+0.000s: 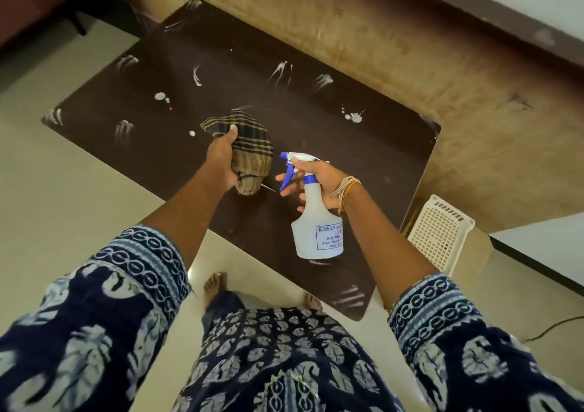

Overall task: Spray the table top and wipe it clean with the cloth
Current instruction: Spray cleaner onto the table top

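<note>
Spraying step, judging by the white foam blotches (196,76) dotting the dark table top (221,54): right hand (319,184) gripping the spray bottle (316,225), fingers by the trigger; left hand (222,166) clutching the bunched cloth (252,146) above the table's middle. Next, probably: lowering the cloth and wiping through the foam.

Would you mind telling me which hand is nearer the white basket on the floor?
The right hand, holding the spray bottle, is nearer the basket. The left hand grips the cloth farther away.
</note>
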Demonstrator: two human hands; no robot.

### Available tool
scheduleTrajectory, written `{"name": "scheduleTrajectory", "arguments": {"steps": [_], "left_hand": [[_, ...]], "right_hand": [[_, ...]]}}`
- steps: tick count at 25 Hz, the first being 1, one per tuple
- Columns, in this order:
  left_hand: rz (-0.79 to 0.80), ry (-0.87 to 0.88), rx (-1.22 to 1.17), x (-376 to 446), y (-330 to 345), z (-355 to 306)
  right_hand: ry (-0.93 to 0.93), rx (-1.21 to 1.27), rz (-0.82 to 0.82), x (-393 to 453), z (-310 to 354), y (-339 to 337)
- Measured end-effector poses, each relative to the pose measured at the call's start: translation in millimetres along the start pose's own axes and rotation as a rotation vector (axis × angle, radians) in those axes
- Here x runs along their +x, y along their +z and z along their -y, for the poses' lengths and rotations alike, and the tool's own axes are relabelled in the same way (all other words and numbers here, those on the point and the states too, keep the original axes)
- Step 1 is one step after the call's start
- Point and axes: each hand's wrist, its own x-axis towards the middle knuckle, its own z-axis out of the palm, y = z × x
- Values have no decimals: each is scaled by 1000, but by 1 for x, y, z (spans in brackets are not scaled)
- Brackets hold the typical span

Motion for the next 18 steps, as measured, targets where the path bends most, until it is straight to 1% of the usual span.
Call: {"name": "scheduleTrajectory", "arguments": {"steps": [2, 4, 7, 10, 12, 15, 18], "left_hand": [[88, -65, -56, 9, -20, -18], [150, -109, -21, 17, -36, -35], [189, -115, 36, 43, -60, -58], [173, -100, 83, 65, -71, -80], [207, -101, 96, 80, -73, -90], [261, -94, 74, 96, -65, -100], [263, -79, 57, 105, -53, -112]], "right_hand": [[-37, 36, -33, 18, 12, 31], [-74, 111, -62, 36, 20, 59], [-102, 251, -106, 64, 25, 96], [-126, 344, -159, 83, 34, 118], [-128, 332, -204, 91, 43, 125], [-115, 238, -239, 100, 56, 124], [-117, 164, -320, 113, 71, 116]]}}
